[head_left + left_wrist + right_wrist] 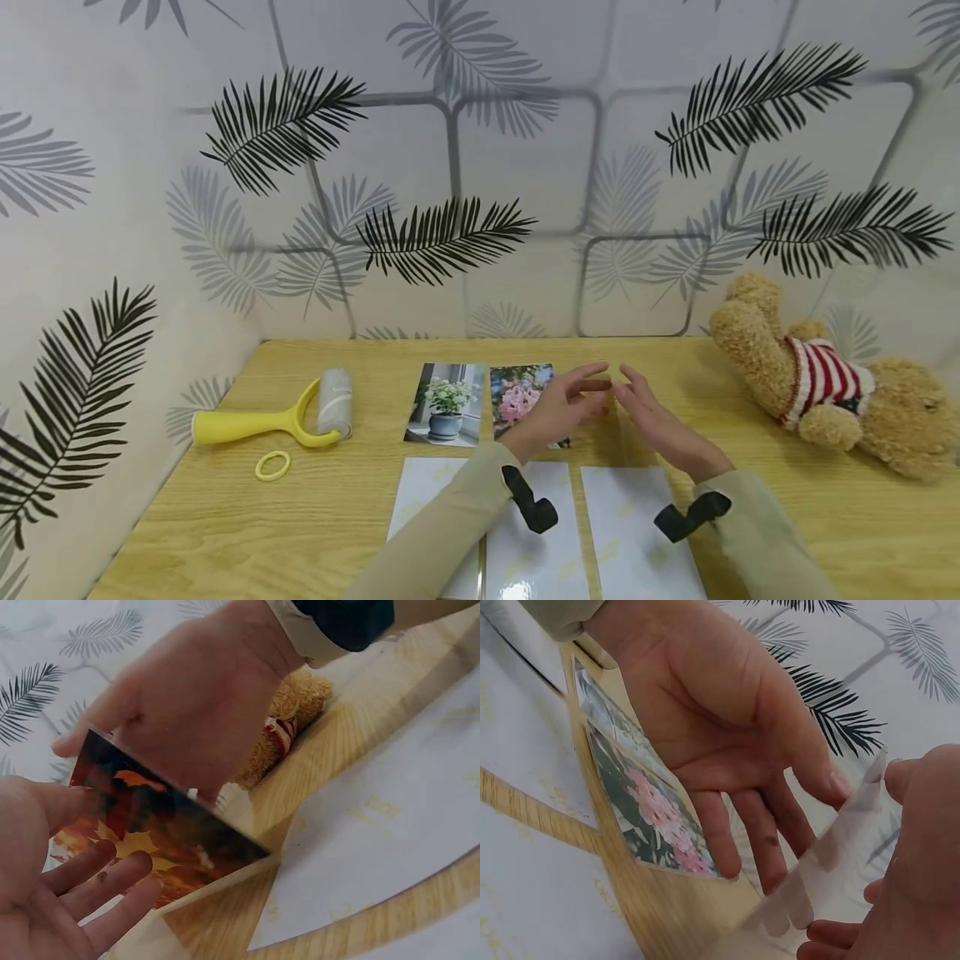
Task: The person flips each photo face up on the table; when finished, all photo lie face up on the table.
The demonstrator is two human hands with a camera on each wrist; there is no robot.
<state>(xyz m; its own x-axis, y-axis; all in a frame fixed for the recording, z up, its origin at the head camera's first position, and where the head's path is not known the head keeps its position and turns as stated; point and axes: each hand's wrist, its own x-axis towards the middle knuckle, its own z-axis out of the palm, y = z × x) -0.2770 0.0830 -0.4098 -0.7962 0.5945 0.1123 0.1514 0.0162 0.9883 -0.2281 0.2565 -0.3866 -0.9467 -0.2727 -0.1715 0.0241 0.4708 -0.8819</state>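
A glossy photo of an orange maple leaf (142, 844) stands tilted between my two hands, its lower edge close to the wooden table. From the head view it shows almost edge-on. My left hand (558, 408) is at its picture side, thumb at its edge, the other fingers loosely extended in front. On its pale back (829, 874) side is my right hand (671, 429), with straight fingers in the head view and its thumb near one corner. Partly behind my left hand lies a pink flower photo (517, 400); beside it lies a potted plant photo (446, 404).
White sheets (633, 517) lie in a row in front, under my forearms. A yellow-handled roller (247, 423) and a yellow ring (272, 466) are at the left. A teddy bear (828, 383) lies at the right by the patterned wall (525, 292).
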